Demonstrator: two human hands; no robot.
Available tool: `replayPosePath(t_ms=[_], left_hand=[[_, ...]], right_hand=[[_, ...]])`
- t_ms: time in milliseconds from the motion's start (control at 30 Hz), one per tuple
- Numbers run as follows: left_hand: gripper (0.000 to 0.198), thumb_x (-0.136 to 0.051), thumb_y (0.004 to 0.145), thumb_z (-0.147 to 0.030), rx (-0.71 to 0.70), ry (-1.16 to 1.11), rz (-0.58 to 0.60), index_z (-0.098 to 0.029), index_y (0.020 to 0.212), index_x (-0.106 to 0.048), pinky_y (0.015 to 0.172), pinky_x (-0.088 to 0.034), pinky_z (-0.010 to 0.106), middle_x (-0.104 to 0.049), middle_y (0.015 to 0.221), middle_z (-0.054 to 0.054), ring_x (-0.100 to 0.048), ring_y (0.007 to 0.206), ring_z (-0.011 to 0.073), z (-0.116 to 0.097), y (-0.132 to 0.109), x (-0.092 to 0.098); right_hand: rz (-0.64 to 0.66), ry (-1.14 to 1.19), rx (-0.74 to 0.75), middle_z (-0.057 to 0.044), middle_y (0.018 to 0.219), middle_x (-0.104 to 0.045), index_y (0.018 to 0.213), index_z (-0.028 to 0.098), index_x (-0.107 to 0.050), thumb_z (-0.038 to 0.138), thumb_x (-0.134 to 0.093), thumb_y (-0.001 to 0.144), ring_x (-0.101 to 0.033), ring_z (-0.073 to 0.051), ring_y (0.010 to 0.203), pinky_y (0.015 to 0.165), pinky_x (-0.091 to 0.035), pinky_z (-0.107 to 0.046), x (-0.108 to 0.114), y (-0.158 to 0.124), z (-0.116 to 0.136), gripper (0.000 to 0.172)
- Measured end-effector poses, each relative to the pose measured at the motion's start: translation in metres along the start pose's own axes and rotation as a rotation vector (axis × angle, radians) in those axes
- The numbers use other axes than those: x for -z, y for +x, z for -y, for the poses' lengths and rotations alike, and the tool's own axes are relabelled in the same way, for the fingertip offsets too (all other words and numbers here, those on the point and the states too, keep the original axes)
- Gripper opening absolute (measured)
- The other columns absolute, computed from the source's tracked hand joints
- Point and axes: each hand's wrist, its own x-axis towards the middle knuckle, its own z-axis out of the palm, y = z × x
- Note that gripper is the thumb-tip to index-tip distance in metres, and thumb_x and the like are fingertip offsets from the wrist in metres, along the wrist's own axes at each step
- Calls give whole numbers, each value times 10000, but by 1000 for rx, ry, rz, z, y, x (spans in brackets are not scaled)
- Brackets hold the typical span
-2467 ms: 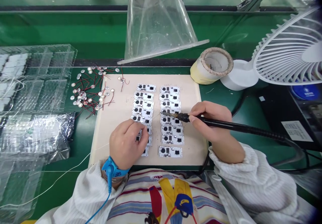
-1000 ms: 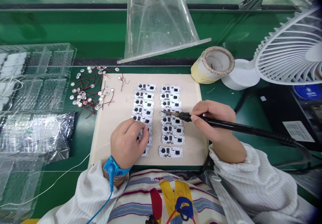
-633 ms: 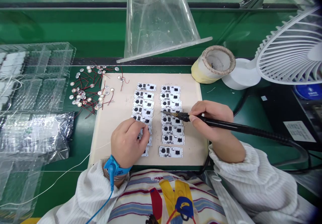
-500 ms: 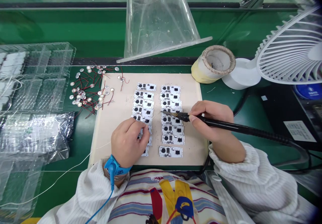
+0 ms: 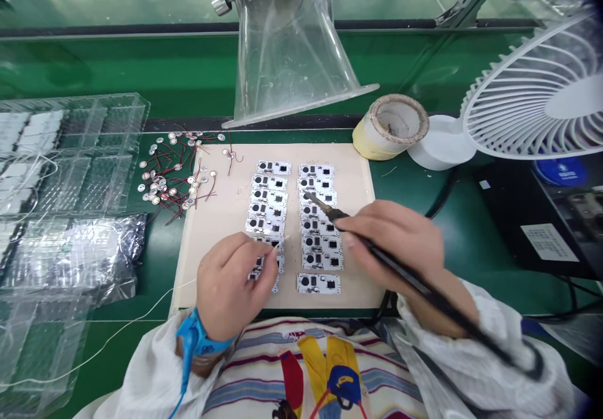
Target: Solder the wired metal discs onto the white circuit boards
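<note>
My right hand [image 5: 400, 237] grips a black soldering iron [image 5: 372, 246], its tip over the upper boards of the right column of white circuit boards [image 5: 318, 283]. In my left hand [image 5: 235, 281] a thin strand of solder wire [image 5: 136, 314] is pinched between thumb and forefinger. Its short end sticks out past the fingertips, apart from the iron tip. Beneath that hand, the lower boards of the left column [image 5: 266, 210] are partly covered. A blue wrist strap [image 5: 200, 337] with a cord circles my left wrist. The boards lie in two columns on a beige mat [image 5: 211, 218].
Small round discs with red leads [image 5: 174, 177] lie in a heap left of the mat. Clear trays [image 5: 94, 180] and a silvery bag [image 5: 120, 249] sit farther left. A clear fume hood [image 5: 292, 73] hangs above. Behind right stand a yellow-white pot [image 5: 377, 133] and a white fan [image 5: 532, 105].
The iron's tip has moved up the right column and the iron is tilted more steeply. My left hand has shifted slightly down and left, and the wire end is apart from the iron.
</note>
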Motion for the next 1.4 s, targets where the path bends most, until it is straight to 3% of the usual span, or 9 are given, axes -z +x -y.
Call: replayPosePath(t_ms=[100,267,367,467,600,700,867,1400], left_hand=[[61,-650,806,-95,-93,-78,26,-153,811,-635,595,-456,250,-613,661,14,-551,624,124,-9,-1,11],[110,-627,832,-78,-52,-157,92,-159,903,-648,637,-488,228,-653,746,28,-589,702,117,-7,-9,20],[126,-610,847,-75,16,-170,83,-168,920,-651,649,-489,199,-666,783,21,-605,728,98,1,-14,25],[87,-633,835,-93,68,-68,-22,-176,860,-648,614,-469,190,-641,710,-14,-581,650,81,12,-12,26],[57,-652,820,-143,59,85,-131,-174,772,-645,577,-442,205,-550,591,-46,-531,559,80,32,0,14],[88,-629,826,-176,53,136,-123,-174,740,-645,554,-423,220,-545,584,-42,-522,547,90,42,7,2],[101,-609,830,-189,52,188,-127,-177,738,-649,565,-416,241,-541,582,-33,-524,559,110,48,7,-10],[110,-603,822,-182,60,272,-100,-178,725,-653,585,-418,268,-598,606,-9,-550,576,134,48,9,-18]], right_hand=[[157,-262,136,-59,853,-595,1056,237,-631,128,-579,856,-558,-171,744,590,-433,-264,-9,2,19,234],[204,-305,247,-85,857,-594,939,221,-652,94,-478,886,-516,-195,778,636,-445,-290,-19,5,26,223],[184,-216,142,-65,850,-583,923,249,-656,114,-467,896,-519,-192,765,597,-424,-289,-18,6,17,234],[120,-75,-24,-46,868,-569,937,250,-657,204,-529,900,-552,-170,749,577,-436,-275,-19,6,7,141],[-58,179,-264,-20,851,-643,1004,237,-650,206,-580,869,-620,-150,742,658,-500,-272,-26,5,3,154],[-157,161,-373,-1,766,-674,913,220,-640,210,-624,817,-618,-135,625,568,-488,-252,-33,1,5,97],[-190,81,-322,-9,727,-693,845,206,-631,237,-633,806,-644,-139,601,531,-491,-245,-39,-5,5,50],[-134,82,-298,-18,743,-694,890,275,-604,235,-629,830,-664,-207,621,517,-519,-336,-40,-5,4,77]])
